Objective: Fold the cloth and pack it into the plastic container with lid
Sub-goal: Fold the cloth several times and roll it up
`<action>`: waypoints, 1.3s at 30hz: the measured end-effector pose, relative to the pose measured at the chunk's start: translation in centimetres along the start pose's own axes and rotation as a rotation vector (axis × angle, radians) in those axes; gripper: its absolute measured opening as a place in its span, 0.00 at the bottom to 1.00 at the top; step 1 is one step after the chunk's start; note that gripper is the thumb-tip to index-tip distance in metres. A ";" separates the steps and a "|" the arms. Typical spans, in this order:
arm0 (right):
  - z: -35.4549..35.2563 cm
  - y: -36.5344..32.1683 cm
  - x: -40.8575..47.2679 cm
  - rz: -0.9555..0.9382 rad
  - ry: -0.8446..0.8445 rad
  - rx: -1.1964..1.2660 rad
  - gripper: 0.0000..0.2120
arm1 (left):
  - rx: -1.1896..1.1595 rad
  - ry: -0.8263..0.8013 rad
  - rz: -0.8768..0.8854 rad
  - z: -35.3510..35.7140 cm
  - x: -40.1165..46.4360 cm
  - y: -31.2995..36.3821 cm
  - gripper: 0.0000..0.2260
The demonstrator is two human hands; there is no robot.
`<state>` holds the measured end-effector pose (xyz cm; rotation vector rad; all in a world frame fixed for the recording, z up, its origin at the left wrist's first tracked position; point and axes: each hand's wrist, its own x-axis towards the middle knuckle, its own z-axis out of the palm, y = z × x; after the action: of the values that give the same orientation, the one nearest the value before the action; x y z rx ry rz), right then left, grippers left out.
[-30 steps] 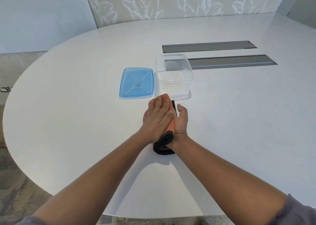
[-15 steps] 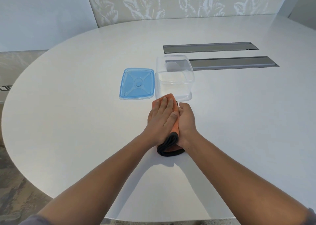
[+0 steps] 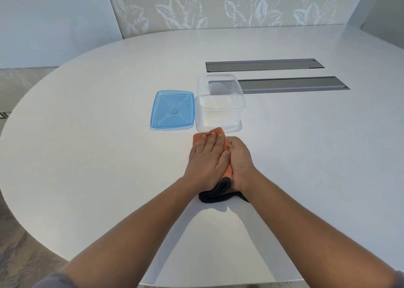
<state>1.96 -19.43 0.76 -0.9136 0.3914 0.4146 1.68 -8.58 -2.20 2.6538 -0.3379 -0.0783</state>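
left hand [image 3: 206, 158] flat on cloth [image 3: 215, 194], right hand [image 3: 240, 161] curled

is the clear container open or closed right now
Open. The container has nothing on its rim, and its blue lid lies flat on the table beside it, to its left.

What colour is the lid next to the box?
The lid is see-through blue, with a round mark in its middle. The head view shows it best.
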 end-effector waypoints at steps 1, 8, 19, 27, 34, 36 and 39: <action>0.4 -0.5 -0.1 0.009 0.035 -0.068 0.23 | -0.022 -0.001 -0.005 -0.1 0.0 0.0 0.37; 1.7 -4.3 -2.3 -0.076 0.207 -0.740 0.07 | 0.099 0.027 0.024 0.5 -0.1 0.0 0.31; 1.2 3.1 -1.6 -0.646 0.268 -1.499 0.29 | -0.022 0.167 0.055 1.4 -0.4 -0.8 0.34; -2.2 3.4 -0.7 -0.634 0.225 -1.364 0.38 | 0.240 0.042 0.068 0.8 0.9 -0.8 0.39; -2.8 3.6 -0.4 -0.600 0.212 -1.511 0.45 | 0.389 0.026 0.110 -0.8 2.7 -1.7 0.32; -3.0 3.6 -0.5 -0.581 0.214 -1.531 0.46 | 0.372 0.006 0.103 -0.7 3.0 -1.7 0.31; -3.0 3.6 -0.6 -0.551 0.219 -1.584 0.48 | 0.239 -0.056 0.066 -0.4 3.4 -2.1 0.30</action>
<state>-0.76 -20.00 -3.02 -2.5418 -0.1002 0.0273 5.46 -7.45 -2.81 2.8769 -0.4802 -0.0961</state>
